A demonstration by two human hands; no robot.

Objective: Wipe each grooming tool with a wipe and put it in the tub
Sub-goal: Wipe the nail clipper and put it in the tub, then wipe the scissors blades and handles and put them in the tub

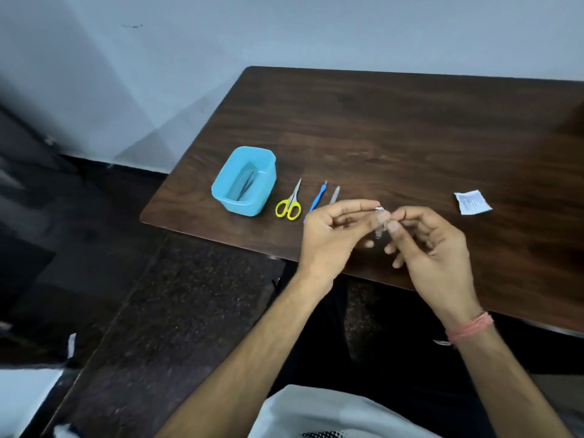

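Nearest the camera, both hands met above the near edge of the table [410, 128]. The left hand [331, 235] pinched a small metal tool [379, 210], probably a nail clipper, between thumb and fingertips. The right hand [433, 245] pinched a thin, translucent wipe [381, 227] against the tool, thumb on top; the blur hid the exact contact. The tool looked light, rigid and slick, so a firm hold by its sides would have suited it, leaving the faces free for rubbing. The wipe looked limp, damp and easily torn, best kept bunched under the fingertips.

Just past the left hand, toward eleven o'clock, lay a metal nail file [334, 195], a blue-handled pusher [317, 197] and yellow-handled scissors [289, 203], side by side and apart. All looked stiff and light; the scissors were safest taken by the loops.

Farther toward ten o'clock stood the blue tub [221, 188], with a dark slim tool, perhaps tweezers [247, 184], inside. Toward two o'clock of the hands lay a torn white sachet [472, 202].
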